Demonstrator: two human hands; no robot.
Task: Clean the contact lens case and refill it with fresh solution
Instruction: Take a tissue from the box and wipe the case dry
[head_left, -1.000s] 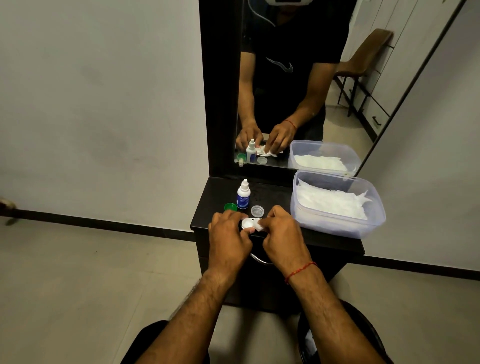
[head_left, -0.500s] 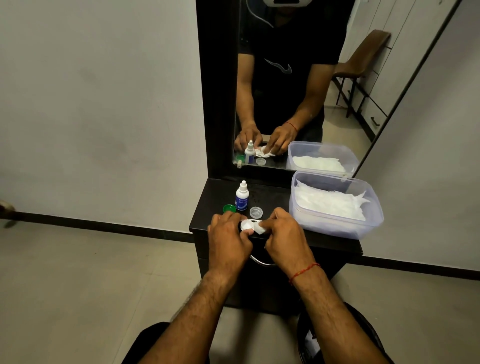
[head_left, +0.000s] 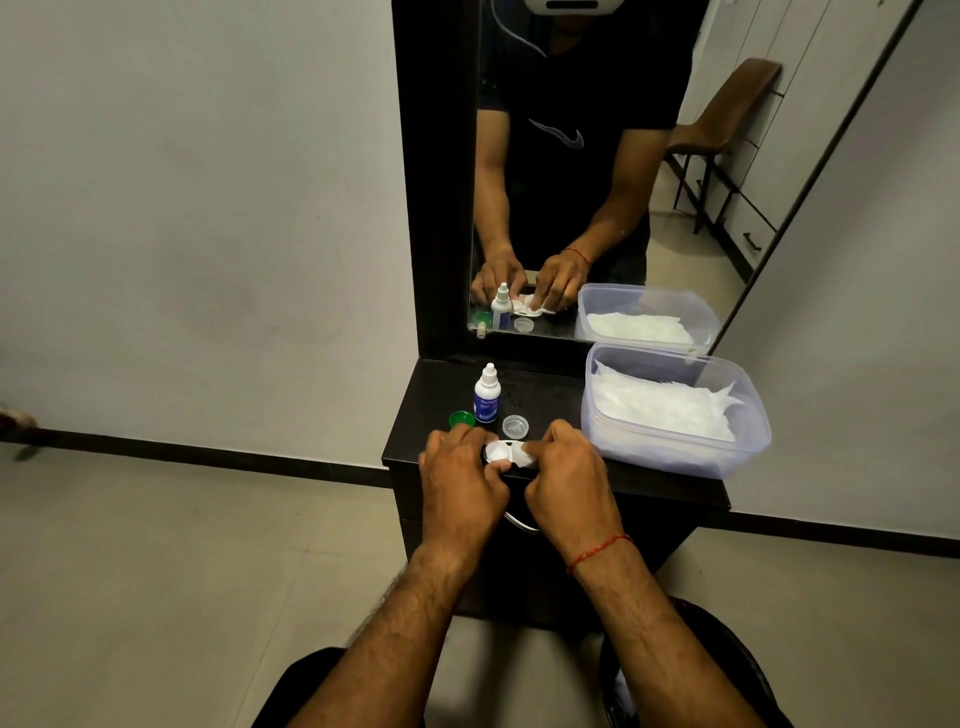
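The left hand grips the left end of the white lens case, and the right hand pinches a small white tissue pressed into the case's right cup. The case sits at the near edge of the dark tabletop, with its long side running left to right. Just beyond the hands are a green cap, a small white bottle standing up, and a clear cap; to the right is a clear box with white tissues inside.
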